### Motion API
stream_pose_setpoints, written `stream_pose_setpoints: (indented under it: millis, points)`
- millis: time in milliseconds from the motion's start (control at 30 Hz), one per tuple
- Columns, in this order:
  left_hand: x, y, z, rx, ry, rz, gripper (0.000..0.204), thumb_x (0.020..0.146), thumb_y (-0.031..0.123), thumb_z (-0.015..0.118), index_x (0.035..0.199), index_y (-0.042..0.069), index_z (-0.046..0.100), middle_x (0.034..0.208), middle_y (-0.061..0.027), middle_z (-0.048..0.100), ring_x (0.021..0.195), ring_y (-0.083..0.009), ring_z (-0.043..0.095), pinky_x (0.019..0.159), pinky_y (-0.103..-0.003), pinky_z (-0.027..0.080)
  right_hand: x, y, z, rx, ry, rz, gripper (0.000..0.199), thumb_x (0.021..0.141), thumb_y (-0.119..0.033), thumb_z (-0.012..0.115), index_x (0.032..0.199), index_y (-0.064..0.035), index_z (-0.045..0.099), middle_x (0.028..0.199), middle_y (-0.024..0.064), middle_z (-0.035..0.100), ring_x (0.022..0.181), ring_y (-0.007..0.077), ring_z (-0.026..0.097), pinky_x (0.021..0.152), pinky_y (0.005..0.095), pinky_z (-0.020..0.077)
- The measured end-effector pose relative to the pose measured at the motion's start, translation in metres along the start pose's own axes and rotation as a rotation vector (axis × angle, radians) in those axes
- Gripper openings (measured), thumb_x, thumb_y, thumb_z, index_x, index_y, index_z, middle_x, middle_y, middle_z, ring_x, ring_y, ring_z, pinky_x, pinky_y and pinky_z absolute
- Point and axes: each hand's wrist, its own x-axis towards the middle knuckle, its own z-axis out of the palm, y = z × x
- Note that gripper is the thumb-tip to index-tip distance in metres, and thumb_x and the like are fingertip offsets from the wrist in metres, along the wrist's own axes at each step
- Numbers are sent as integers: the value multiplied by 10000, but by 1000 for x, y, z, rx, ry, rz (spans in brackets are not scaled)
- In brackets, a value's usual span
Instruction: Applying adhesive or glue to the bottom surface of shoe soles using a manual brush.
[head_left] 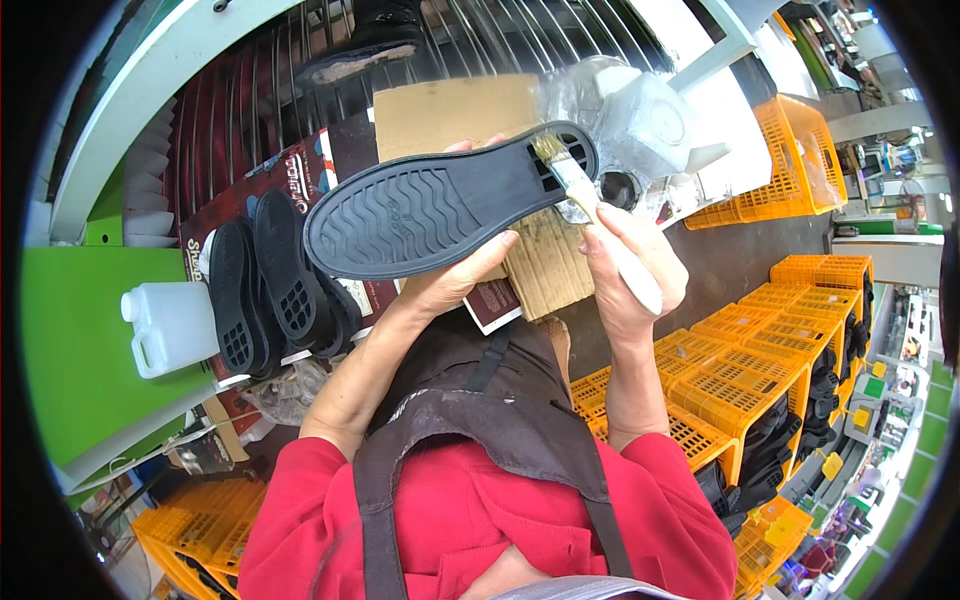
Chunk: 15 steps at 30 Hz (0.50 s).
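Observation:
A black shoe sole (400, 215) with wavy ridges on its broad end and a grid of hollows at its heel lies across my left hand (455, 275). That hand grips it from beneath, its fingertips showing at the far edge. Between the thumb and fingers of my right hand (637, 262) is the white handle of a paintbrush (575, 180). The pale bristles are over the heel hollows; whether they touch is hard to tell. Just beyond, a cloudy plastic container (643, 122) stands in clear plastic wrap, beside a small round dark-centred opening (618, 188).
Several more black soles (290, 270) rest at the left, next to a white plastic jug (168, 328) on a green surface (85, 345). Cardboard (550, 262) lies under the work, over metal bars (500, 35). Orange crates (735, 385) line the right side, some holding black soles.

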Motion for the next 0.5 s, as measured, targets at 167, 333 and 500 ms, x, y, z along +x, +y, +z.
stream_pose_setpoints:
  millis: [167,333,500]
  points:
    - [-1,-4,-2,-15,1,-9,788,788,-2,655,1434,15,204,1446,-163,392,1343,-239,373,1117,-368,299,2,-1,6,-38,-4,-36,189,782,50,723,962,83,672,879,154,691,693,167,642,628,255,509]
    - [-1,-6,-4,-31,12,-21,785,791,0,650,1435,12,200,1448,-162,392,1344,-234,371,1120,-363,292,5,-2,11,-42,-4,-47,190,765,37,739,944,67,685,888,145,700,753,190,655,689,273,510]
    - [-2,-11,-6,13,4,-12,790,796,17,664,1435,3,199,1449,-161,391,1340,-233,375,1118,-361,294,2,-5,15,-25,-17,16,175,760,28,747,924,60,690,889,145,703,770,203,662,702,281,512]
